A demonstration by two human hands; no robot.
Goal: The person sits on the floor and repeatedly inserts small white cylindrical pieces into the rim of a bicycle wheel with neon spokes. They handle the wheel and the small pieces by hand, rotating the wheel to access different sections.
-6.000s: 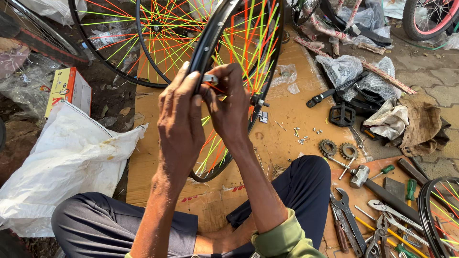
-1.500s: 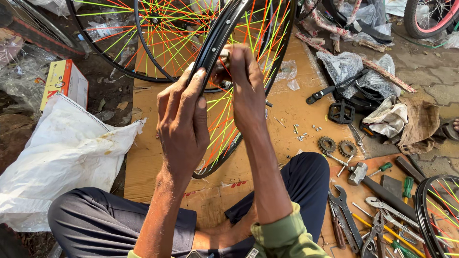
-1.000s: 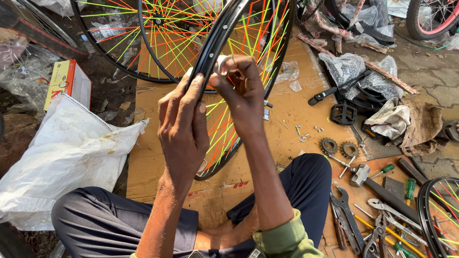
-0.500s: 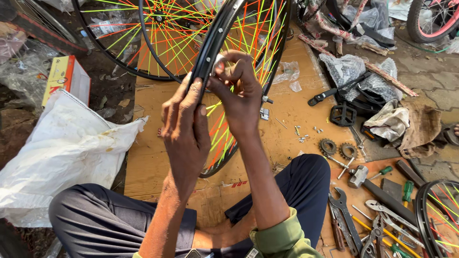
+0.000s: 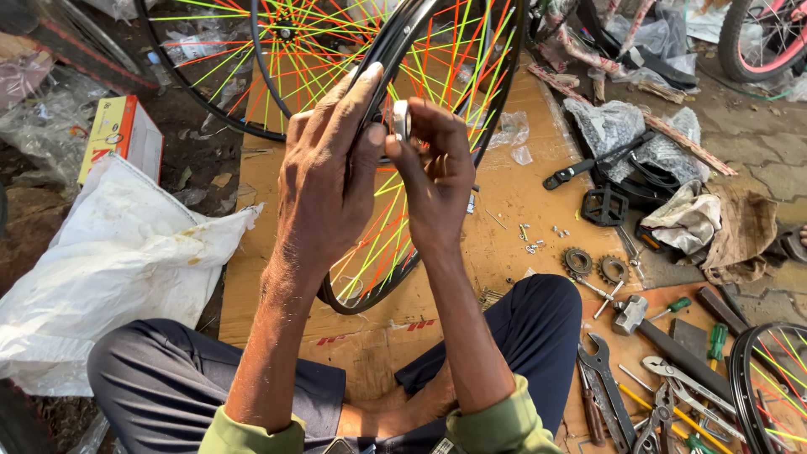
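Both forearms rise from the lap, elbows low, wrists nearly straight. The left hand (image 5: 328,181) is up with its back to the camera, fingers stretched long and close together, tips pointing up and right. The right hand (image 5: 437,176) sits just beside it, fingers curled in, thumb and forefinger pinched at the top. The two hands meet at the fingertips, touching. Green cuffs sit pushed down near both elbows.

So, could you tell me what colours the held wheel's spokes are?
Neon orange, green and yellow spokes, head view.
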